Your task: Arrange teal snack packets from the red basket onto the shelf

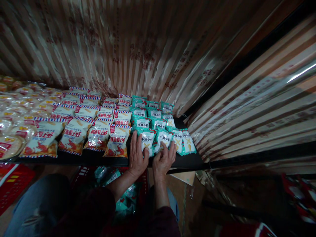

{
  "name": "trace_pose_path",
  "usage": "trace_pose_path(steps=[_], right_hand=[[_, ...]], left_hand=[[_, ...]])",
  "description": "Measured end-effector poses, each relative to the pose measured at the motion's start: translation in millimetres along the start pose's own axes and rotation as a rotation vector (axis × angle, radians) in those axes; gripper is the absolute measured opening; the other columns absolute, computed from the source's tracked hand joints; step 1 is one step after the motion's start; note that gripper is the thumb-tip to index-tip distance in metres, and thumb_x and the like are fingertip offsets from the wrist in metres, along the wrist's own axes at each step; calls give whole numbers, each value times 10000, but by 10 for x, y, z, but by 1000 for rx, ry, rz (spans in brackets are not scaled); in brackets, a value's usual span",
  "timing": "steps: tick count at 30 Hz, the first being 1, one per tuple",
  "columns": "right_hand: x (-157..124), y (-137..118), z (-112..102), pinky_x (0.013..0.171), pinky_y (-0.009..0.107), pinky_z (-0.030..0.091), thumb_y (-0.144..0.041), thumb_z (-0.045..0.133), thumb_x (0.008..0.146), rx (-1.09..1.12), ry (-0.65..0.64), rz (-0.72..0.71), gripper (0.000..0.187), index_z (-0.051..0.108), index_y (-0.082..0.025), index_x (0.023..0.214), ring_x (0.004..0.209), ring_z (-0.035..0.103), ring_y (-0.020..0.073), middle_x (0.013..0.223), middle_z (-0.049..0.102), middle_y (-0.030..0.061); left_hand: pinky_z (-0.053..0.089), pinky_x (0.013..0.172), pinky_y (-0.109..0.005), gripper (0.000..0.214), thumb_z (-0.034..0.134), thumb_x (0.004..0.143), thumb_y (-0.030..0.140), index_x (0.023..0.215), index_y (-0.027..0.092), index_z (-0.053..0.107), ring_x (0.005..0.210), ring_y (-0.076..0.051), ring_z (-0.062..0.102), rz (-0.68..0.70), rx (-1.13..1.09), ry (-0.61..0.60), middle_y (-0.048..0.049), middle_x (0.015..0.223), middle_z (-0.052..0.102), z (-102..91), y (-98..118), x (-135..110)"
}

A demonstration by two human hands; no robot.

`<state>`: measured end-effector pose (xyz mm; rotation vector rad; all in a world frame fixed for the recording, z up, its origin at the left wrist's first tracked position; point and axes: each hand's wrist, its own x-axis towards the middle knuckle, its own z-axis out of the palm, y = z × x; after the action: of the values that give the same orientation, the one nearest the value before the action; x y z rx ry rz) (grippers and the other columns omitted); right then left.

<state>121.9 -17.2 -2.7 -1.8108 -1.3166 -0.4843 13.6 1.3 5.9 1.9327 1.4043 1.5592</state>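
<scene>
On a dark shelf (98, 159) lie rows of small teal snack packets (158, 123) at the right. My left hand (137, 154) rests flat on the front teal packet (147, 140), fingers stretched out along its left edge. My right hand (164, 159) touches the lower edge of the neighbouring teal packet (165, 136), fingers spread and slightly curled. Neither hand lifts a packet off the shelf.
Left of the teal packets lie rows of red, white and blue striped snack bags (98, 123), and pale round-biscuit bags (14, 115) further left. A red crate (128, 197) with more teal packets sits below the shelf. Striped plastic sheeting (153, 49) forms the back and right walls.
</scene>
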Motion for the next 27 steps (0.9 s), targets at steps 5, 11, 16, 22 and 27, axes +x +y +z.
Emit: trace_pose_path(steps=[5, 11, 16, 22, 27], right_hand=[[-2, -32, 3, 1021, 549, 339, -351, 488, 894, -13, -2, 8, 343, 600, -148, 1147, 1351, 335, 315, 1426, 412, 198], [4, -10, 19, 1023, 528, 342, -339, 453, 904, 39, -31, 54, 371, 548, -126, 1191, 1345, 358, 299, 1399, 437, 224], [7, -10, 5, 1034, 517, 338, -279, 422, 897, 75, -41, 74, 404, 507, -108, 1253, 1344, 363, 288, 1406, 429, 227], [-4, -49, -21, 1047, 553, 303, -291, 383, 918, 70, -9, 33, 403, 505, -114, 1259, 1368, 314, 291, 1412, 423, 214], [-24, -117, -37, 1042, 564, 301, -359, 416, 927, 65, 0, -24, 416, 512, -133, 1263, 1387, 275, 303, 1435, 400, 204]], left_hand=[[284, 1104, -489, 522, 390, 934, 275, 1428, 148, 281, 1416, -265, 205, 7, 31, -4, -191, 1518, 234, 7, -16, -25], [299, 1093, -477, 578, 465, 901, 317, 1422, 126, 308, 1417, -282, 203, 44, 89, -22, -200, 1517, 235, -2, -23, -31], [293, 1099, -455, 502, 457, 912, 280, 1392, 152, 384, 1425, -271, 183, 106, 110, -34, -160, 1539, 209, -12, -11, -24], [306, 1088, -466, 491, 466, 902, 258, 1386, 195, 414, 1425, -287, 179, 160, 154, -75, -130, 1550, 191, -32, 5, -19], [321, 1069, -476, 504, 461, 900, 287, 1395, 208, 403, 1422, -293, 186, 152, 170, -82, -130, 1549, 196, -50, 8, -36]])
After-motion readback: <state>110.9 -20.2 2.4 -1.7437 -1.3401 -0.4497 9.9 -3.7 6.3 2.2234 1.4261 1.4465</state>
